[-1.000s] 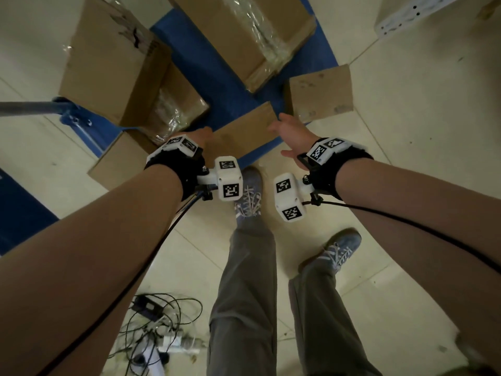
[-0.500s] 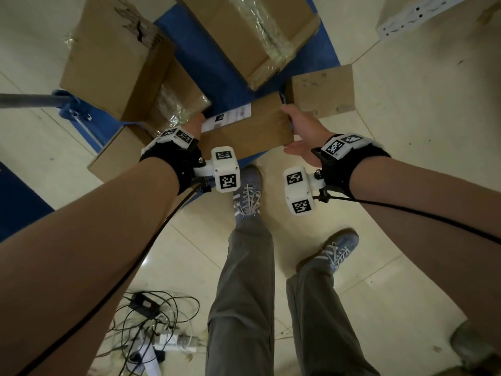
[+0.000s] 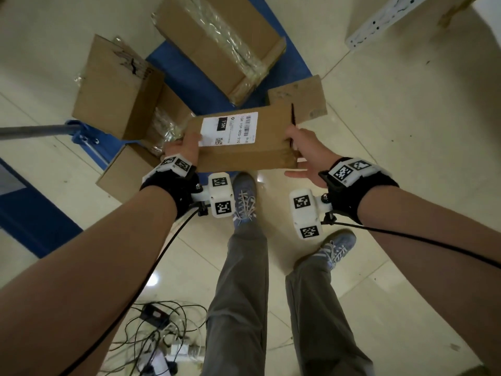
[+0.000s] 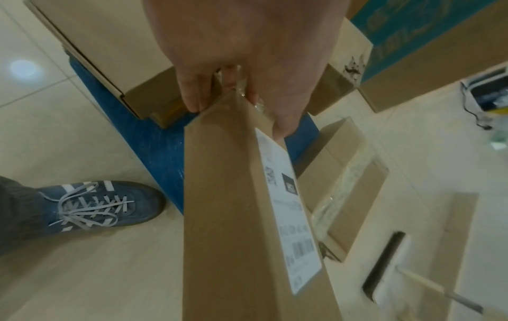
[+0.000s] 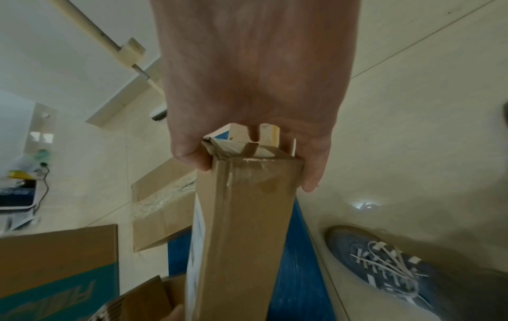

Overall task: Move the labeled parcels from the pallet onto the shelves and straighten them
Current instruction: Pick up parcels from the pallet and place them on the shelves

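A flat brown cardboard parcel (image 3: 252, 147) with a white shipping label (image 3: 229, 128) on top is held in the air between both hands, above the near edge of the blue pallet (image 3: 189, 85). My left hand (image 3: 184, 147) grips its left end (image 4: 228, 104), thumb on the label side. My right hand (image 3: 303, 147) grips the taped right end (image 5: 247, 156), thumb underneath. In both wrist views the parcel (image 4: 241, 217) (image 5: 241, 228) runs away from the palm.
More cardboard boxes lie on and around the pallet: a large taped one (image 3: 219, 42) at the back, a tall one (image 3: 119, 85) on the left, a small one (image 3: 301, 99) on the right. My feet (image 3: 244, 196) stand at the pallet's edge. Loose cables (image 3: 160, 329) lie on the floor behind.
Both hands closed on the parcel's ends, lifted it off the pallet and brought it up and toward me; its label has turned up into view.
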Demonstrator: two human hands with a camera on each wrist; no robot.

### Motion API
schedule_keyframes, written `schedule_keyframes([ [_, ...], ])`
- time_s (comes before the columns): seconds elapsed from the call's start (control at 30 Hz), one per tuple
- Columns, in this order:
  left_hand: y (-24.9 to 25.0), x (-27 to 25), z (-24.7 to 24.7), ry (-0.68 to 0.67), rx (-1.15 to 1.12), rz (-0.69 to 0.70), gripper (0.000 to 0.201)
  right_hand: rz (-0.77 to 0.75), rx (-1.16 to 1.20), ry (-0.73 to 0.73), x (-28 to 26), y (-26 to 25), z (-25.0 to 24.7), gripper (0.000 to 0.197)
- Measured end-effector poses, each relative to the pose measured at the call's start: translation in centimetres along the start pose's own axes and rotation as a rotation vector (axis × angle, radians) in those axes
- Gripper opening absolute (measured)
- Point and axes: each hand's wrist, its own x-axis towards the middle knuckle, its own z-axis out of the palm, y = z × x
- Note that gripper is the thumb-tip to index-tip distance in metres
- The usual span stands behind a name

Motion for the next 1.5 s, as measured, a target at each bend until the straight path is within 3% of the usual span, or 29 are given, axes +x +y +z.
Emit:
schedule_keyframes([
  [0.07, 0.8, -1.8, 0.5, 0.039, -0.027, 0.055, 0.083, 0.013, 0.033, -0.017, -0.8, 1.4, -1.2, 0.076],
  [0.17, 2.1, -3.9, 2.4, 0.01, -0.077, 0.149, 0.069, 0.008, 0.174, -0.014, -1.8, 3.6, -2.8, 0.087],
  [0.3, 3.0, -5.8, 5.8, -0.016, -0.176, 0.291, 0.056, -0.041, 0.466, 0.012, -3.2, 6.7, -5.1, 0.07],
  [0.37, 3.2, -7.1, 7.5, -0.03, -0.197, 0.29, 0.069, -0.061, 0.557, -0.005, -4.1, 8.4, -6.5, 0.067],
  [0.43, 3.3, -8.7, 9.1, -0.061, -0.153, 0.209, 0.103, -0.087, 0.64, -0.015, -4.9, 10.0, -7.7, 0.069],
  [0.5, 3.2, -10.4, 10.6, -0.14, -0.127, 0.124, 0.119, -0.107, 0.744, 0.001, -5.8, 11.6, -9.0, 0.071],
  [0.63, 2.6, -14.8, 14.0, -0.442, -0.18, 0.033, 0.094, -0.106, 0.884, -0.019, -7.3, 14.6, -11.9, 0.068],
  [0.77, 2.4, -19.7, 17.5, -0.555, -0.073, 0.092, 0.072, -0.075, 0.89, -0.008, -8.6, 17.4, -15.7, 0.062],
  [0.87, 1.7, -21.8, 19.7, -0.577, -0.014, 0.175, 0.065, -0.004, 0.753, 0.045, -9.2, 19.2, -18.4, 0.062],
  [1.0, 0.6, -23.3, 22.9, -0.536, 0.167, 0.403, 0.065, 0.055, 0.634, 0.173, -9.9, 20.1, -21.6, 0.064],
  [1.17, -1.9, -24.1, 26.2, -0.482, 0.373, 0.652, 0.111, 0.053, 0.628, 0.187, -11.2, 20.1, -25.2, 0.048],
  [1.5, -4.5, -26.6, 28.7, -0.658, 0.53, 0.89, 0.094, 0.067, 0.862, 0.021, -12.8, 20.3, -28.1, 0.06],
])
